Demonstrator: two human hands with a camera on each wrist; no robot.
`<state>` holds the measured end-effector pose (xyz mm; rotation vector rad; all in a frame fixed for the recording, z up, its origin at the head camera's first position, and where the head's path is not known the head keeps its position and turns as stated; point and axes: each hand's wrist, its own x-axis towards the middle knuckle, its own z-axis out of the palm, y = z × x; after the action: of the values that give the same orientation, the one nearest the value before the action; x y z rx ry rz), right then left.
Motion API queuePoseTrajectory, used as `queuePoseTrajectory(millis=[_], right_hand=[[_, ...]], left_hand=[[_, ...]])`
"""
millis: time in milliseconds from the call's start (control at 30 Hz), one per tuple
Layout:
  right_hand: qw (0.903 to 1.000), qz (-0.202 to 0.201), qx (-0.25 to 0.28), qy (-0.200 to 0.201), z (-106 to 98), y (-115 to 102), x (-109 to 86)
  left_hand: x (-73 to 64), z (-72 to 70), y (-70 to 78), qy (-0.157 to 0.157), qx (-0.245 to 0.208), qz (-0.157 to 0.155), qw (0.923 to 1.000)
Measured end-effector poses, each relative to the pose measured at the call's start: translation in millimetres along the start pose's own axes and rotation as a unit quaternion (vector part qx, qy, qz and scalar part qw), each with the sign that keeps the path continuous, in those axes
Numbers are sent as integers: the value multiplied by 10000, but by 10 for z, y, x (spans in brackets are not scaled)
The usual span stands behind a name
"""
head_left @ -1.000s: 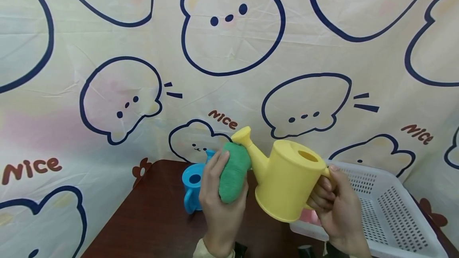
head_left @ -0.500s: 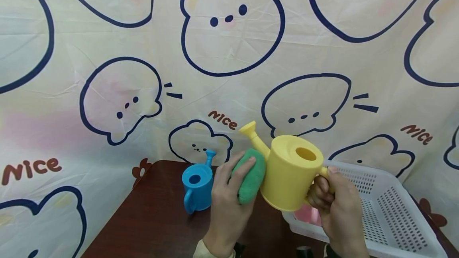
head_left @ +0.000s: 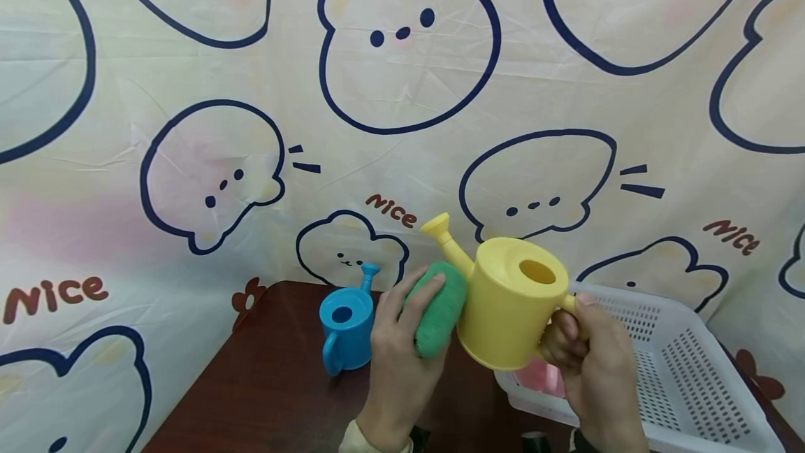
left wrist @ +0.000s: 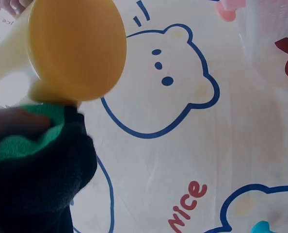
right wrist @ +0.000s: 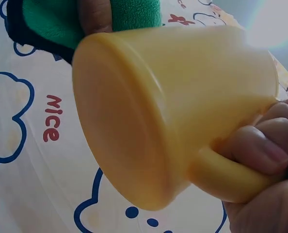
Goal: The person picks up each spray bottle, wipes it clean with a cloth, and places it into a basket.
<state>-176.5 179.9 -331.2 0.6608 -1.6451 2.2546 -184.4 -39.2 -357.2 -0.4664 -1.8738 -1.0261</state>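
A yellow watering can (head_left: 503, 313) is held up above the table by my right hand (head_left: 594, 362), whose fingers wrap round its handle (right wrist: 236, 179). In my left hand (head_left: 405, 362) is a folded green cloth (head_left: 440, 310), pressed to the can's left side just below the spout (head_left: 448, 236). The left wrist view shows the green cloth (left wrist: 30, 141) with a dark edge, touching the can (left wrist: 78, 48) near its base. To the left of my left hand, a blue watering can (head_left: 346, 327) stands upright on the table.
At the right sits a white perforated basket (head_left: 692, 390) with a pink object (head_left: 541, 377) in its near left part. Dark brown tabletop (head_left: 251, 390) spreads out on the left. Behind it hangs a cartoon-printed curtain (head_left: 402, 89).
My left hand and the cloth have shifted right and slightly down, from the spout to the can's side. The yellow can rose a little, then stayed still over the last half second.
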Motion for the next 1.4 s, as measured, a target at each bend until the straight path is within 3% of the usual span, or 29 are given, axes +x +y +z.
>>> queuePoseTrajectory(millis=[233, 433, 633, 733, 900, 1000, 1133, 1233, 1333, 1400], right_hand=[[9986, -235, -214, -425, 1, 64, -13], [9968, -312, -477, -566, 0, 93, -29], [9986, -164, -208, -463, -27, 70, -23], [9991, -104, -48, -416, -35, 35, -12], [9986, -150, -28, -512, -75, -18, -2], [9973, -240, 266, -637, -109, -21, 7], [9987, -143, 352, -336, -123, -23, 10], [9998, 63, 183, 94, -113, -33, 6], [9994, 174, 173, 224, -118, -44, 2], [9976, 54, 665, -159, -154, -40, 9]], left_hand=[[23, -15, 3, 604, -55, -466, 9971], [28, -15, -13, 844, 152, -525, 9949], [18, -12, 1, 430, 111, -371, 9983], [11, 1, 10, 134, 76, -148, 9998], [14, -4, 13, -254, -276, 64, 9993], [22, -21, -1, -391, -489, 134, 9979], [33, -44, -40, -534, -739, 218, 9956], [37, -61, -66, -643, -925, 145, 9935], [46, -80, -73, -742, -1112, -48, 9910], [53, -96, -72, -796, -1237, -245, 9888]])
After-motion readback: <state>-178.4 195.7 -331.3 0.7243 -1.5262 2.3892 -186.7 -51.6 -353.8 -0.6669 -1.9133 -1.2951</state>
